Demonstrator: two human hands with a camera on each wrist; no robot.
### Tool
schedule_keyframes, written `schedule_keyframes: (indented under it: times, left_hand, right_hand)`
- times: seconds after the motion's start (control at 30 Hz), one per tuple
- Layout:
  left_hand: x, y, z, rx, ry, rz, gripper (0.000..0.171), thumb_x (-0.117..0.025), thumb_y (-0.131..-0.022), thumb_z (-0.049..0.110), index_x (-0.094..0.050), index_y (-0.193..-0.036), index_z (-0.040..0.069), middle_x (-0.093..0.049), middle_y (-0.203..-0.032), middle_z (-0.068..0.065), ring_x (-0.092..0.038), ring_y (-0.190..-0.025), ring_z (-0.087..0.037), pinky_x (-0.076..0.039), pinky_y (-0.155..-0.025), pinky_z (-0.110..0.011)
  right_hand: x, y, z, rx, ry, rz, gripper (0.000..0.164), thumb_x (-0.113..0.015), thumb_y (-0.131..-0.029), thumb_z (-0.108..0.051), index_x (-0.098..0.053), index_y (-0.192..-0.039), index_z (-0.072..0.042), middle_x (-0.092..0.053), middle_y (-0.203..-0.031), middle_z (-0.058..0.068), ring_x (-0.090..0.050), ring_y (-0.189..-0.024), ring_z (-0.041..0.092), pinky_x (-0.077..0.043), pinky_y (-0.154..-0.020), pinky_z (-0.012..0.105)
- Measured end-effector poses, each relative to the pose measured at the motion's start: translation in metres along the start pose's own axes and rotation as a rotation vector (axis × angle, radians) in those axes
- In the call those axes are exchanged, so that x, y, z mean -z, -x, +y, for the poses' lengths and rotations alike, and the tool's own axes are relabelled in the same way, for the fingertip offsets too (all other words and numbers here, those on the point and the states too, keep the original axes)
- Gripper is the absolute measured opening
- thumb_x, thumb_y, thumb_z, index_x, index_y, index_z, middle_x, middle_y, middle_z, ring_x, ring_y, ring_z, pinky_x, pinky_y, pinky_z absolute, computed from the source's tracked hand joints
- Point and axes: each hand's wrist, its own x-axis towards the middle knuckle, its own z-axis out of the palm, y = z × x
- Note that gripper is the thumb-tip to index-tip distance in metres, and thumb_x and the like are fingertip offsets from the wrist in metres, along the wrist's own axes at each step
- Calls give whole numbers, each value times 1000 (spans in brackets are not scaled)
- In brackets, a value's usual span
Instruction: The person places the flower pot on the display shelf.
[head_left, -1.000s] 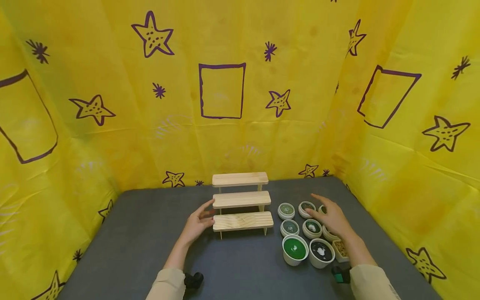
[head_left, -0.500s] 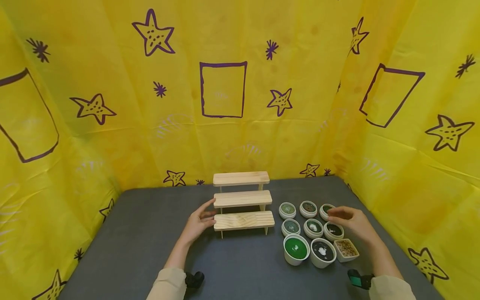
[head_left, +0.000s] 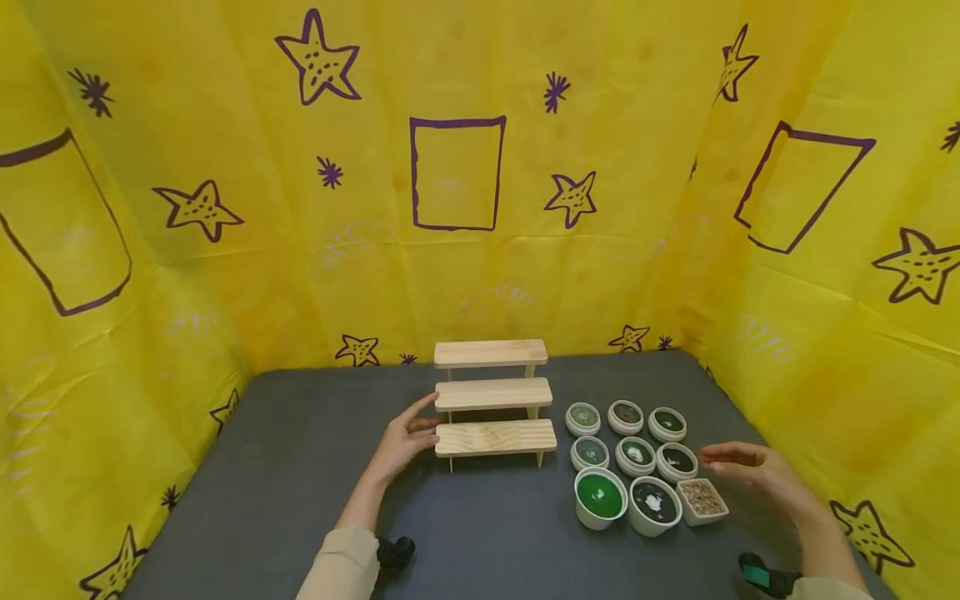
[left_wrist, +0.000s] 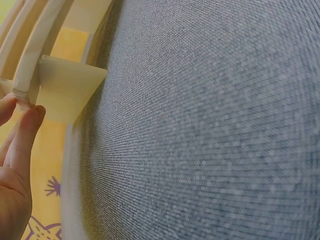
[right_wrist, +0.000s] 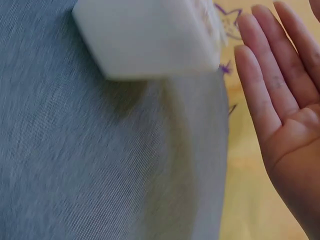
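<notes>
A three-tier wooden display stand [head_left: 495,437] is on the dark grey table. My left hand [head_left: 397,446] is at its left side, index fingertip at the end of the middle board. In the left wrist view, thumb and finger pinch the end of the bottom board [left_wrist: 37,55]. My right hand [head_left: 761,473] hovers with straight fingers right of the white pots, holding nothing. Nearest to it are a square white dish [head_left: 703,500] of brown bits and a low pot [head_left: 677,461] with dark filling. The right wrist view shows the palm bare beside the dish.
Several low round pots, including a pale green one [head_left: 582,418], stand in two rows right of the stand. In front are two taller cups, one bright green [head_left: 600,497], one black with a white patch [head_left: 655,505]. Yellow cloth walls [head_left: 457,275] enclose the table [head_left: 315,467].
My right hand has drawn back from over the pots, moving right and toward me, uncovering the right-hand pots and the square dish. My left hand stays on the stand. The head view shifts slightly.
</notes>
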Motion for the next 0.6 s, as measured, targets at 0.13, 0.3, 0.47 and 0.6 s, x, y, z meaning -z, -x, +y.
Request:
schedule_keyframes:
  times: [0.13, 0.3, 0.47, 0.6]
  left_hand:
    - [0, 0, 0, 7, -7, 9, 71, -67, -87, -5, -44, -150, 18, -60, -130, -33, -64, -117, -41, -59, -87, -33]
    - [-1, -1, 0, 17, -3, 28, 72, -67, -86, -7, -46, -149, 21, -62, -128, -31, -66, -115, -39, -59, -86, -33]
    - [-1, -2, 0, 13, -4, 23, 72, -67, -86, -7, -45, -149, 20, -61, -129, -33, -65, -116, -40, -59, -87, -34]
    - [-1, -1, 0, 10, 5, 13, 71, -67, -87, -6, -45, -150, 18, -60, -130, -33, -64, -117, -41, -58, -88, -34]
  right_hand:
    - [7, 7, 12, -23, -39, -106, 30, -53, -98, -5, -63, -125, 4, -73, -113, -18, -66, -104, -5, -50, -85, 10]
    - [11, 10, 25, -1, -201, -274, 39, -44, -100, 2, -61, -133, -10, -69, -125, -15, -64, -113, -3, -51, -91, 14]
    - [11, 11, 33, 34, -386, -437, 50, -38, -99, 7, -55, -139, -19, -62, -137, -12, -58, -124, 1, -50, -100, 18]
    - [10, 12, 36, 14, -398, -474, 53, -42, -97, 7, -53, -140, -22, -60, -140, -14, -56, -126, 0, -50, -100, 19]
